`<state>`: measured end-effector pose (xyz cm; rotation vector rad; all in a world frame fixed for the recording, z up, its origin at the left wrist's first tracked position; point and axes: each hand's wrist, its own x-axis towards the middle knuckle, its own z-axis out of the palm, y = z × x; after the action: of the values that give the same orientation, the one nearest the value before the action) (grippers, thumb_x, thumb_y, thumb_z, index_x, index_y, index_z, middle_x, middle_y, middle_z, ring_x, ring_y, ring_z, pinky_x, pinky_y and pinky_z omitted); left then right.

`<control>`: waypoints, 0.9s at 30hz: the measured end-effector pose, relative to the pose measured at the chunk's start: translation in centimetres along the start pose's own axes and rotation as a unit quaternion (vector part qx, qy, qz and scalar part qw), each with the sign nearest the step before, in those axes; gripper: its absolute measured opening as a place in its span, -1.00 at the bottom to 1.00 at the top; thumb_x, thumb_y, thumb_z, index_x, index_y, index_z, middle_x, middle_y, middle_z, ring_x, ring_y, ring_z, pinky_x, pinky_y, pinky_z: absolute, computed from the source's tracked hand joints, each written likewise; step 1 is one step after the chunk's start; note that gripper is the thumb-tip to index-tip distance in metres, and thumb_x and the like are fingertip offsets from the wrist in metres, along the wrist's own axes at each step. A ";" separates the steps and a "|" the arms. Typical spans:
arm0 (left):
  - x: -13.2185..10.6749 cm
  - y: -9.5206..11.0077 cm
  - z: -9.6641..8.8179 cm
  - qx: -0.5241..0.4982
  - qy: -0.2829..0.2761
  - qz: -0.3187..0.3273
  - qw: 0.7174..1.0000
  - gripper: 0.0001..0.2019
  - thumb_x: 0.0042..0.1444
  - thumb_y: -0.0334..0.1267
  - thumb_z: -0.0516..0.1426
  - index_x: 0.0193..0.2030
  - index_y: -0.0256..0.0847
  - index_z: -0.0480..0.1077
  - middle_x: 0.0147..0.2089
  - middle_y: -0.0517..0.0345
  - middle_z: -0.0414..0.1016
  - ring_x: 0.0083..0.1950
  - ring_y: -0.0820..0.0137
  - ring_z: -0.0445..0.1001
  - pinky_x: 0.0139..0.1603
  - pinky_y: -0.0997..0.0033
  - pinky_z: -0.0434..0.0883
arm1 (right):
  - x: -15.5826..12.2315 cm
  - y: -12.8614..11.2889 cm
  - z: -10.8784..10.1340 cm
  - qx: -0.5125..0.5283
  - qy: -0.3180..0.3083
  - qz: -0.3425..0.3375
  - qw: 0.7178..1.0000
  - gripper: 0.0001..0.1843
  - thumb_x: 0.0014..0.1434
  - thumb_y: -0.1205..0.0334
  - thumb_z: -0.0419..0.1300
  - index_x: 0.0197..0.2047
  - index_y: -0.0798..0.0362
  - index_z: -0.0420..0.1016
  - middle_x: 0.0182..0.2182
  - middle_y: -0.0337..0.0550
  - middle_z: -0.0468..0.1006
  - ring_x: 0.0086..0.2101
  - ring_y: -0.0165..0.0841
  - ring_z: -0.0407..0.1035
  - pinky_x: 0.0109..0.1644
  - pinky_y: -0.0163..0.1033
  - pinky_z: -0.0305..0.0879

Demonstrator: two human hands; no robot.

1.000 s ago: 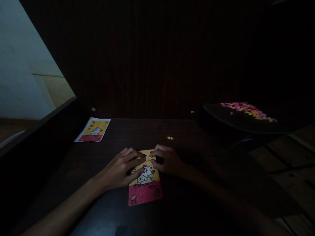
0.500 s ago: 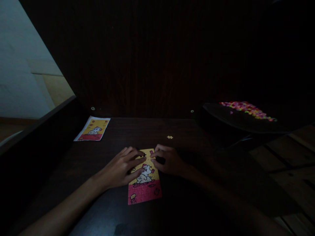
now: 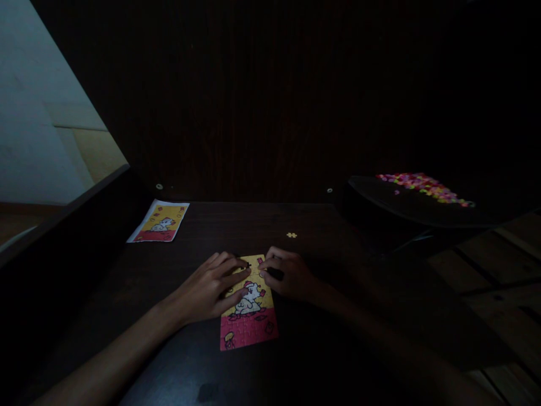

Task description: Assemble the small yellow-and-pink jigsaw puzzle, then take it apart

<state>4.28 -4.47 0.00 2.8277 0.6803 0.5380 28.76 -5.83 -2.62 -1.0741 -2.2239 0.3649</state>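
A nearly filled jigsaw puzzle [image 3: 249,330] lies flat on the dark table, showing a white bear in a red hat on yellow above pink. A small dark gap [image 3: 248,265] shows near its top left. My left hand [image 3: 215,287] rests over the puzzle's left side, fingers spread and holding nothing. At the upper right edge, my right hand [image 3: 291,273] is curled, thumb and index finger close together on a yellow puzzle piece within the picture. The fingertips partly hide that piece. Beyond the puzzle, a loose yellow puzzle piece [image 3: 291,235] lies on the table.
A printed reference picture [image 3: 163,223] with the same bear lies at the back left. Dark panels rise behind and along the left [image 3: 63,220]. To the right, a dark curved surface [image 3: 380,200] carries a pile of small colourful bits [image 3: 422,186]. Wooden slats [image 3: 490,259] show lower right.
My right thumb and index finger have shifted slightly at the puzzle's upper right edge. My left hand stays in place.
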 end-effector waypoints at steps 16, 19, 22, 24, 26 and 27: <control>0.0 0.1 -0.1 0.002 0.010 -0.002 1.000 -0.65 0.32 -0.18 0.09 0.19 -0.19 0.39 0.04 -0.05 0.49 0.02 0.18 0.39 0.04 0.10 0.38 | 0.2 -0.1 0.1 -0.009 -0.005 0.011 1.000 -0.86 0.16 0.31 0.27 -0.18 0.03 0.59 -0.30 -0.18 0.49 -0.33 -0.39 0.42 -0.24 -0.31 0.35; 0.1 0.1 -0.1 0.000 0.010 -0.004 1.000 -0.66 0.31 -0.19 0.10 0.17 -0.21 0.40 0.04 -0.05 0.49 0.02 0.18 0.39 0.02 0.11 0.37 | 0.2 -0.1 0.1 -0.015 -0.014 0.017 1.000 -0.86 0.15 0.28 0.30 -0.17 0.02 0.60 -0.28 -0.18 0.49 -0.32 -0.39 0.42 -0.22 -0.30 0.36; 0.1 0.2 -0.1 -0.006 0.007 -0.009 1.000 -0.66 0.29 -0.19 0.11 0.16 -0.21 0.40 0.03 -0.03 0.50 0.01 0.19 0.40 0.02 0.13 0.38 | 0.2 0.0 0.1 -0.010 -0.020 0.019 1.000 -0.86 0.16 0.25 0.30 -0.17 0.02 0.60 -0.27 -0.18 0.48 -0.32 -0.39 0.42 -0.22 -0.30 0.36; 0.0 0.2 -0.1 -0.013 0.009 -0.015 1.000 -0.66 0.28 -0.19 0.12 0.16 -0.19 0.40 0.03 -0.01 0.50 0.02 0.20 0.40 0.02 0.14 0.38 | 0.3 -0.1 0.1 -0.012 -0.026 0.024 0.999 -0.87 0.17 0.25 0.30 -0.18 0.02 0.61 -0.27 -0.18 0.48 -0.32 -0.39 0.42 -0.22 -0.30 0.36; 0.0 0.2 -0.1 -0.019 0.010 -0.022 1.000 -0.67 0.27 -0.19 0.14 0.14 -0.18 0.39 0.04 0.00 0.50 0.03 0.20 0.40 0.03 0.15 0.38 | 0.4 -0.1 0.0 -0.014 -0.032 0.028 0.999 -0.88 0.17 0.26 0.31 -0.20 0.02 0.61 -0.27 -0.18 0.47 -0.31 -0.39 0.42 -0.21 -0.30 0.36; 0.0 0.2 -0.1 -0.021 0.009 -0.025 0.999 -0.68 0.26 -0.19 0.15 0.12 -0.18 0.40 0.04 0.01 0.49 0.03 0.20 0.40 0.04 0.15 0.38 | 0.4 -0.2 -0.1 -0.014 -0.035 0.028 0.999 -0.89 0.17 0.27 0.30 -0.20 0.03 0.62 -0.27 -0.18 0.48 -0.31 -0.39 0.43 -0.21 -0.30 0.36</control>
<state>4.32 -4.61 0.11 2.7622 0.7317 0.5625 28.51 -5.62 -2.32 -1.1564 -2.2705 0.4017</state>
